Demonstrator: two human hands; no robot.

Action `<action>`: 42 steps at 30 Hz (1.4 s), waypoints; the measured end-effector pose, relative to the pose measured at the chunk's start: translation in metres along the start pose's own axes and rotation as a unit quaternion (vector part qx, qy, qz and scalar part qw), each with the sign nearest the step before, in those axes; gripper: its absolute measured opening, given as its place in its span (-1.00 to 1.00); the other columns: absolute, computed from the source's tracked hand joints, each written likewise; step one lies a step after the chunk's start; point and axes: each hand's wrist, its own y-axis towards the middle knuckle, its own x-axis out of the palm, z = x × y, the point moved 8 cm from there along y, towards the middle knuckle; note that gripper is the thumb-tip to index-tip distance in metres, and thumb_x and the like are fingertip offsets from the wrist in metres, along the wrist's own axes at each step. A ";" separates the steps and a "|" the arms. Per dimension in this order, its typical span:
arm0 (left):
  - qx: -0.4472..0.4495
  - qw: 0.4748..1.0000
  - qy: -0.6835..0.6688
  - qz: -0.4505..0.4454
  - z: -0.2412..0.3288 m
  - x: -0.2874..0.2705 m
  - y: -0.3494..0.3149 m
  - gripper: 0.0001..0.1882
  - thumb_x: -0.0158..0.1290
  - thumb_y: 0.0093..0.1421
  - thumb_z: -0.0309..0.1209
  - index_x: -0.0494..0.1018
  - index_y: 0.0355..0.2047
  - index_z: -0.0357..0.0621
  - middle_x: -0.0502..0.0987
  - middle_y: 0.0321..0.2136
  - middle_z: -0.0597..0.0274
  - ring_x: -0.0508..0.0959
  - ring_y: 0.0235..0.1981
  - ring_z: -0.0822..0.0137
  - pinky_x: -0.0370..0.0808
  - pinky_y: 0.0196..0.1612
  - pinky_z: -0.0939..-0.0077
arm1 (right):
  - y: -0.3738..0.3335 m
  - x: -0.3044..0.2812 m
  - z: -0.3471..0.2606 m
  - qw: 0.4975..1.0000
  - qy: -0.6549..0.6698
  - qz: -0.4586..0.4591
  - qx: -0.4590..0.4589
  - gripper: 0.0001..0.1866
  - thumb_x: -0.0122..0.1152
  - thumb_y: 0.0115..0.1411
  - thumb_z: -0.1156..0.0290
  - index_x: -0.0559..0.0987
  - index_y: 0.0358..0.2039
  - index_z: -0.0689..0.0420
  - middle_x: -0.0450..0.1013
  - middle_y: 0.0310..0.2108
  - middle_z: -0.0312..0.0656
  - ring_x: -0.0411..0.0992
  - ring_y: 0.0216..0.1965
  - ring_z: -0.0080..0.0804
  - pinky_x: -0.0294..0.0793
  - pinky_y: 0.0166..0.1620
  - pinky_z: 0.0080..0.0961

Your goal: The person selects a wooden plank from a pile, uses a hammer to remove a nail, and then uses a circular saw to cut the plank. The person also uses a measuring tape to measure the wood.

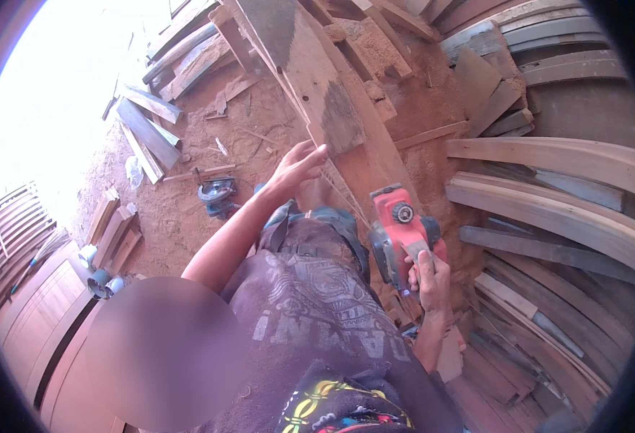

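A red and black electric planer (402, 220) is gripped by its rear handle in my right hand (430, 278). It sits at the near end of a long wooden plank (328, 94), which runs away from me toward the top. The plank's upper face is partly dark and weathered, partly fresh brown. My left hand (297, 172) reaches to the plank's left edge with its fingers stretched out. The fingertips are at the edge, and I cannot tell how firmly they touch. The planer's sole is hidden beneath its body.
On the sawdust-covered ground to the left lies a blue power tool (217, 196). Stacked boards (548, 206) line the right side. Offcuts (148, 126) lie at upper left, and wooden panels (50, 310) stand at lower left. Timber blocks (375, 54) lie beyond the plank.
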 end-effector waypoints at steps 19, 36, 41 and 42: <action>0.081 0.995 0.041 0.046 0.081 -0.019 -0.064 -0.34 0.34 0.25 0.01 0.52 0.03 -0.38 0.63 -0.09 0.00 0.64 -0.02 0.20 0.54 0.14 0.29 | 0.019 -0.026 0.075 0.998 0.058 0.014 0.002 -0.47 0.06 0.55 -0.02 0.61 -0.22 0.27 0.35 -0.62 -0.38 0.29 -0.63 -0.65 0.27 -0.56 -0.61; 0.096 0.844 0.448 0.278 0.095 -0.004 -0.067 -0.10 0.41 -0.02 0.20 0.34 -0.02 -0.32 0.54 -0.07 -0.20 0.58 0.01 -0.14 0.50 0.08 0.00 | 0.038 -0.048 0.096 0.999 0.032 0.005 0.036 -0.49 0.18 0.48 0.01 0.63 -0.34 0.27 0.41 -0.64 -0.31 0.36 -0.62 -0.56 0.31 -0.52 -0.52; 0.072 0.897 0.370 0.233 0.076 -0.002 -0.049 0.10 0.42 -0.01 0.27 0.23 0.19 -0.40 0.45 0.08 -0.27 0.52 0.16 -0.17 0.44 0.23 0.01 | 0.037 -0.050 0.095 0.998 0.028 0.000 0.059 -0.48 0.21 0.46 -0.02 0.63 -0.32 0.28 0.43 -0.63 -0.27 0.41 -0.58 -0.50 0.37 -0.47 -0.46; 0.076 0.907 0.349 0.224 0.071 -0.002 -0.046 0.14 0.42 -0.01 0.28 0.20 0.22 -0.41 0.42 0.12 -0.30 0.51 0.19 -0.18 0.43 0.26 0.02 | 0.038 -0.053 0.084 0.998 -0.051 0.024 0.041 -0.50 0.23 0.44 0.00 0.64 -0.30 0.28 0.44 -0.62 -0.27 0.44 -0.55 -0.48 0.41 -0.43 -0.43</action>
